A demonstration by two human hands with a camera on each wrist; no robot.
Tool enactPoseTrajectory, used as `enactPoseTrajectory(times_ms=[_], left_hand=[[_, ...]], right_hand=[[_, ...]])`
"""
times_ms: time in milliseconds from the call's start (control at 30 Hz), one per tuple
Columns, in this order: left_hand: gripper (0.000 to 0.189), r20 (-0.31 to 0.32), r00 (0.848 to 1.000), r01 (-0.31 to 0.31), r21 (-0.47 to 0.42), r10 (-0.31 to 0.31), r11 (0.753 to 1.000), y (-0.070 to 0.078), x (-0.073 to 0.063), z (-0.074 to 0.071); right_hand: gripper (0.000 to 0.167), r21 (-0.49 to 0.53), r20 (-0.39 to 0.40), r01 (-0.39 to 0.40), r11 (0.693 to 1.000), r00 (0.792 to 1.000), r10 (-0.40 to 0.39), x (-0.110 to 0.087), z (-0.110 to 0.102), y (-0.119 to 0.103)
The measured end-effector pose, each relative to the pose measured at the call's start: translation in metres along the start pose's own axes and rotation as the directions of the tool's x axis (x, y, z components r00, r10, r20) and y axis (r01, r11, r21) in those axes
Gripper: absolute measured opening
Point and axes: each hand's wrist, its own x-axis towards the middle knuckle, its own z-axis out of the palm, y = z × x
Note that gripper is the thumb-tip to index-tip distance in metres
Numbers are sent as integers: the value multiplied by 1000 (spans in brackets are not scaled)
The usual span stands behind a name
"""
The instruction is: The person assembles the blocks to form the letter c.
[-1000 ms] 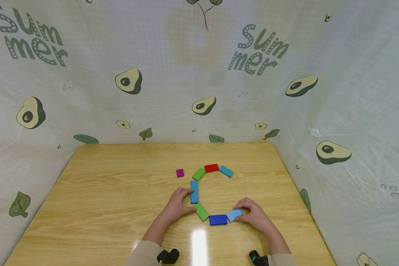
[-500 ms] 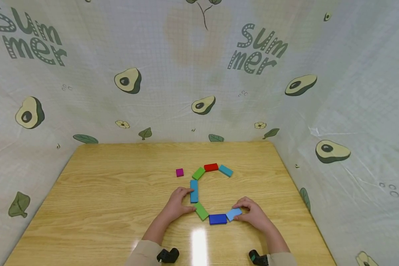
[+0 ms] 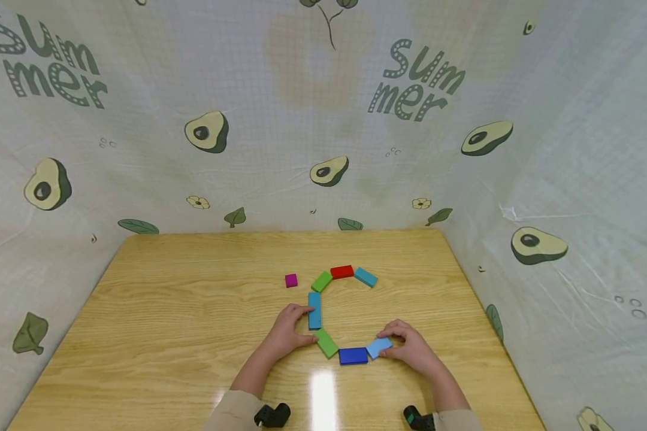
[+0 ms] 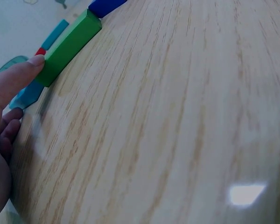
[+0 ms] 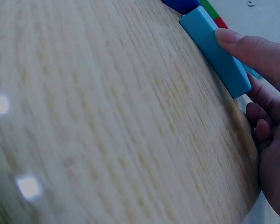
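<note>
Rectangular blocks lie flat in a C-shaped curve on the wooden table. My left hand (image 3: pixel 288 330) is at the curve's left side, its index finger touching the long blue block (image 3: pixel 315 320) and its thumb tip at the end of the lower green block (image 3: pixel 327 345). My right hand (image 3: pixel 410 346) pinches the light blue block (image 3: pixel 378 347) between thumb and fingers, at the curve's lower right end. In the right wrist view the thumb presses the side of this light blue block (image 5: pixel 212 51). Between the two hands lies the dark blue block (image 3: pixel 353 357), its ends meeting the neighbouring blocks.
The curve's upper part is a green block (image 3: pixel 322 281), a red block (image 3: pixel 342 272) and a blue block (image 3: pixel 366 276). Left of them sits a small magenta cube (image 3: pixel 291 280). A printed cloth (image 3: pixel 269 191) hangs behind and beside the wooden table (image 3: pixel 167 311).
</note>
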Motion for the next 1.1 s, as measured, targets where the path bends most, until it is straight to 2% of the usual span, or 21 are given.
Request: enactPoseTrajectory(times_ms=[367,700,1100], left_hand=[[70,-1,1000,0,-9,0,1000,-2,1,1],[69,-6,1000,-4,-1,4,1000,-2,1,1],[69,-2,1000,-2,-7,2,1000,-3,1,2]], right_hand=[[35,-12,-20,13,1000,1000,-14,10,2,39],[36,-9,-32,-13,1000,999,12,11,3,41],[39,1,-35,2,1000,999,-2,9,3,38]])
